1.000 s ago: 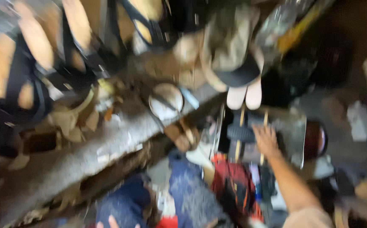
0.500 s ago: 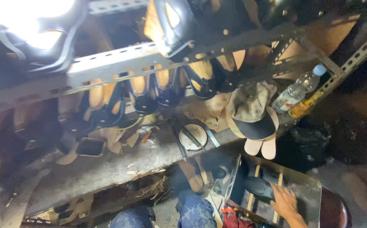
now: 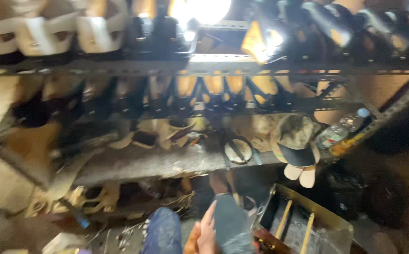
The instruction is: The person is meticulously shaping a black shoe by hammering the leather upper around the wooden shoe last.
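At bottom centre, one hand (image 3: 206, 233) now raised, fingers straight, holding nothing, other hand gone from view

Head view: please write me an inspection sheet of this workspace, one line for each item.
Surface: dusty metal shelf with scraps on it; picture blurred.
Job's things: the one hand in view, which one unclear, rests open on a knee in blue jeans and holds nothing.
Clutter: rows of sandals on upper racks, a cap, a plastic bottle, a round tin, a metal tray.
Hands: other hand not seen.
Cables: nothing seen.
Surroundings: bright lamp above, dim elsewhere.
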